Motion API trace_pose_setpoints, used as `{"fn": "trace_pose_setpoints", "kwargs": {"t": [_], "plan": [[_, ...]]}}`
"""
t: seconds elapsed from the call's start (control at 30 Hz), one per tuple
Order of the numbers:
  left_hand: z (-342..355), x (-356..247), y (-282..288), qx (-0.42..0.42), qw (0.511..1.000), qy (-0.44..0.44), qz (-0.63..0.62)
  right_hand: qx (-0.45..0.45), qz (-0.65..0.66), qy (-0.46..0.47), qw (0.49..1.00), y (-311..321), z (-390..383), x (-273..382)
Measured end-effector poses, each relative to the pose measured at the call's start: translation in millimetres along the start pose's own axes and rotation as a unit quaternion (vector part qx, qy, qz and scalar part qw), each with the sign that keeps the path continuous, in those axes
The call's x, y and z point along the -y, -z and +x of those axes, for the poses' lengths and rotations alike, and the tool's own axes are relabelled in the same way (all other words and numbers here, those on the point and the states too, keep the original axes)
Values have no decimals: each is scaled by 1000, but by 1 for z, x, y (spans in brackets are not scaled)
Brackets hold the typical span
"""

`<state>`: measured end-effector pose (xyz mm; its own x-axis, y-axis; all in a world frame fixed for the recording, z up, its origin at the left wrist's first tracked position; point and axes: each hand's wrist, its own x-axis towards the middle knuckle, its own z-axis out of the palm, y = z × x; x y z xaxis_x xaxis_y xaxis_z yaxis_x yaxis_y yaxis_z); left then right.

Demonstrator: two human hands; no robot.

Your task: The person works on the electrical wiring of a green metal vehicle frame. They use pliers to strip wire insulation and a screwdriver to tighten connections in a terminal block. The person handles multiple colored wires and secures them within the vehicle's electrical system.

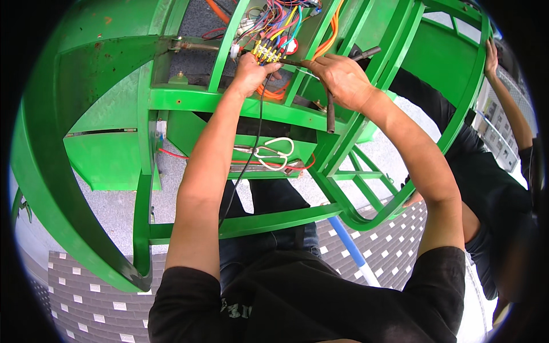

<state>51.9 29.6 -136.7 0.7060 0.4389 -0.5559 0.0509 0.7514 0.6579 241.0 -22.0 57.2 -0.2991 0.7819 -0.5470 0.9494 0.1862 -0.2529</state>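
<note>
My left hand point(255, 75) is closed at the edge of a terminal block point(266, 53) with yellow-sleeved wire ends, steadying it inside the green frame. In my right hand point(345, 81) is a dark three-way socket wrench point(330, 117). One of its arms points left and reaches the terminal block; another sticks out to the right past my knuckles, and the third hangs down. Colored wires point(286, 20) fan out above the block. A thin black cable point(260, 123) drops from beside my left fingers. The exact contact between wrench tip and terminal is too small to make out.
The green metal frame point(246, 224) surrounds my arms. White-handled scissors point(276, 153) lie on a ledge below, beside a red wire point(306, 167). Orange cables point(329, 43) run through the frame. At the right, another person's hand point(491, 58) grips it. A blue pole point(346, 235) stands below.
</note>
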Motion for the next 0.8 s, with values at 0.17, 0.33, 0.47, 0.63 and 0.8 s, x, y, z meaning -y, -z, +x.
{"fn": "trace_pose_setpoints", "kwargs": {"t": [0.17,0.33,0.47,0.63,0.8], "plan": [[-1,-1,-3,-17,1000,-7,-2,32,-108,58,992,1,6,-1],[-3,-4,-5,-25,1000,2,-12,4,-287,217,933,2,17,-14],[-2,-5,-8,-34,999,-3,-28,-8,-328,299,896,7,31,-25],[1,-4,-8,-36,998,38,-36,26,-338,316,886,13,35,-21],[3,3,-11,-52,995,16,-80,75,-244,221,941,12,35,-17]]}}
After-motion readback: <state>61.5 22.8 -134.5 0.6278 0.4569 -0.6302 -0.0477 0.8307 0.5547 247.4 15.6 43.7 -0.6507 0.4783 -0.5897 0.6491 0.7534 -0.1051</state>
